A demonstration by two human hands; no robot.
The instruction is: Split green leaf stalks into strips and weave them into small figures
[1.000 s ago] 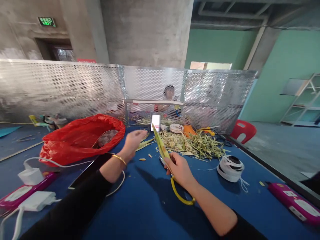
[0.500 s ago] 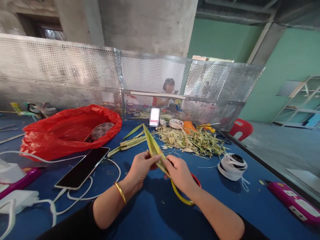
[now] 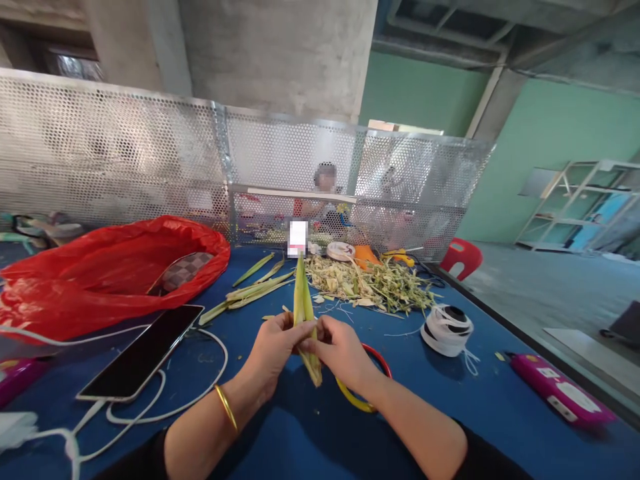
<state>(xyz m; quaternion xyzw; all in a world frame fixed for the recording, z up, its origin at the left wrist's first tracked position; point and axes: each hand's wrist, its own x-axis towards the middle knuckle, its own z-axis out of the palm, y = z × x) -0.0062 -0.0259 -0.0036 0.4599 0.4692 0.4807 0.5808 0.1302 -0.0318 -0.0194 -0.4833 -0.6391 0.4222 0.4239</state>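
My left hand point(image 3: 274, 355) is closed, pinching a long folded yellow-green leaf point(image 3: 301, 297), which looks like a corn husk. My right hand point(image 3: 346, 351) grips the same leaf from the other side, thumb and fingers closed near its lower part. The leaf stands lengthwise away from me, its pointed tip at the far end and its frayed end below my fingers. Partly under my right wrist lies a ring, red point(image 3: 381, 360) on one side and yellow point(image 3: 354, 398) on the other. Several loose leaf strips point(image 3: 255, 292) rest beyond my left hand.
A pile of leaf scraps point(image 3: 373, 283) lies beyond my right hand. Leftward are a red plastic bag point(image 3: 115, 280), a phone point(image 3: 143, 353) and white cables. Rightward are a white ribbon roll point(image 3: 443, 333) and a purple device point(image 3: 555, 387). A perforated metal screen point(image 3: 165, 160) stands behind; a person sits beyond it.
The leaf has turned from slanting left to pointing nearly straight away, and its frayed lower end now shows. Both hands have moved slightly lower in view; the view has shifted rightward.
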